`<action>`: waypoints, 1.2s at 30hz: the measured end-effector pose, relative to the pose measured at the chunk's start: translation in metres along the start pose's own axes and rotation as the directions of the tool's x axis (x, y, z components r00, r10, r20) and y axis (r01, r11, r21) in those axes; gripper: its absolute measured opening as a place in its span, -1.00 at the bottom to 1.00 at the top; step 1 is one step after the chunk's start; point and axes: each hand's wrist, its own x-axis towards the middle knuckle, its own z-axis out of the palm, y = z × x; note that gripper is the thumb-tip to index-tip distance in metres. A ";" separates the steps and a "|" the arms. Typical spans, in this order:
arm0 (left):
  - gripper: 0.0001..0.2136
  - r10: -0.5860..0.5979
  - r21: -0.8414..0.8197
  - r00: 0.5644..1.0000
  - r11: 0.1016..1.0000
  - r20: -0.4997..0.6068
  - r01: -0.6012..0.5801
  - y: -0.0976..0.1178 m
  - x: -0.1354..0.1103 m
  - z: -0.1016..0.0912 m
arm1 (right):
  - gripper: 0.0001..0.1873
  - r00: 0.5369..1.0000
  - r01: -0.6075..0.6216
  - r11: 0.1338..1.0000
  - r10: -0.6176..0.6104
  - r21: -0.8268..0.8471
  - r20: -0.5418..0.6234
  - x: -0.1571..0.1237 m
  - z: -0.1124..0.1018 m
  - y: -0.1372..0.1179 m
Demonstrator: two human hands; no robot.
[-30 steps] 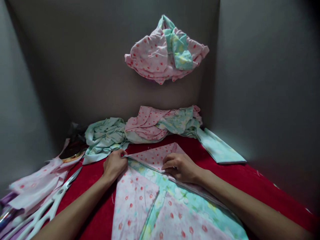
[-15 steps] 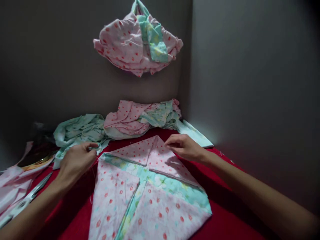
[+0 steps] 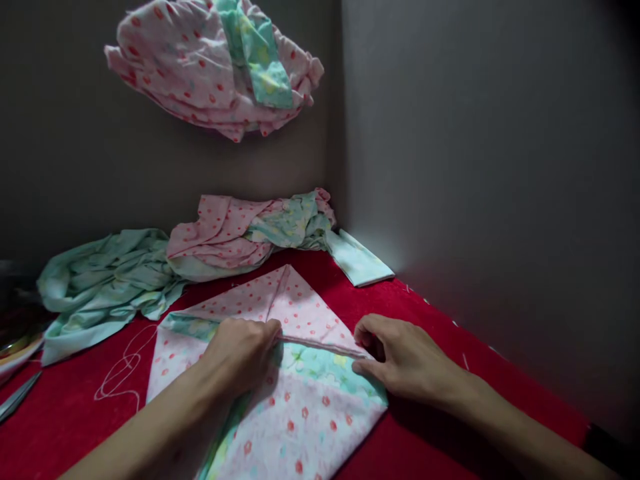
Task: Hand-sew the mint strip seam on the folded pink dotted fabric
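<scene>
A folded pink fabric piece (image 3: 305, 423) with red dots and a mint floral side lies on the red cloth. Its upper flap (image 3: 310, 310) comes to a point at the far end. My left hand (image 3: 245, 350) is closed over the middle of the piece, fingertips pinching the flap's inner edge near the centre seam. At the flap's right corner is my right hand (image 3: 405, 357), fingers curled and thumb apart from them, with the fabric edge between. My left forearm hides part of the near left side.
A red cloth (image 3: 425, 453) covers the surface. Behind lie crumpled mint fabric (image 3: 115, 273), crumpled pink fabric (image 3: 225, 233) and a folded pale piece (image 3: 360, 260). Loose white thread (image 3: 120, 377) and scissors tips (image 3: 20, 397) are at left. A pink fabric bundle (image 3: 185, 67) hangs above.
My left hand has moved right onto the fabric's centre and closed on the flap edge. My right hand has come down from the flap's top to its right corner. The view has shifted right.
</scene>
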 end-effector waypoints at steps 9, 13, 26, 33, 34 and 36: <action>-0.79 -0.031 0.060 0.999 0.998 -0.013 0.031 -0.006 -0.001 0.004 | -0.91 0.978 0.198 0.980 -0.199 -0.023 -0.055 -0.006 0.007 -0.005; -0.80 -0.043 0.043 0.999 0.998 -0.028 0.045 -0.007 -0.001 0.006 | -0.85 0.970 0.242 0.970 -0.242 -0.022 -0.017 -0.006 0.006 -0.006; -0.79 -0.046 -0.069 0.998 0.996 0.044 0.049 -0.015 0.001 0.003 | -0.93 0.943 0.265 0.956 -0.285 0.127 0.175 0.000 -0.010 0.017; -0.79 -0.058 -0.118 0.998 0.991 0.028 0.060 -0.016 0.000 0.003 | -0.90 0.872 0.450 0.877 -0.472 0.167 0.132 0.033 -0.021 0.007; -0.79 -0.061 -0.128 0.998 0.990 0.024 0.063 -0.016 0.000 0.004 | -0.87 0.854 0.490 0.855 -0.510 0.171 0.100 0.043 -0.019 0.003; -0.79 -0.069 -0.150 0.998 0.986 0.015 0.070 -0.014 -0.001 0.006 | -0.77 0.817 0.563 0.812 -0.575 0.156 0.048 0.062 -0.007 -0.004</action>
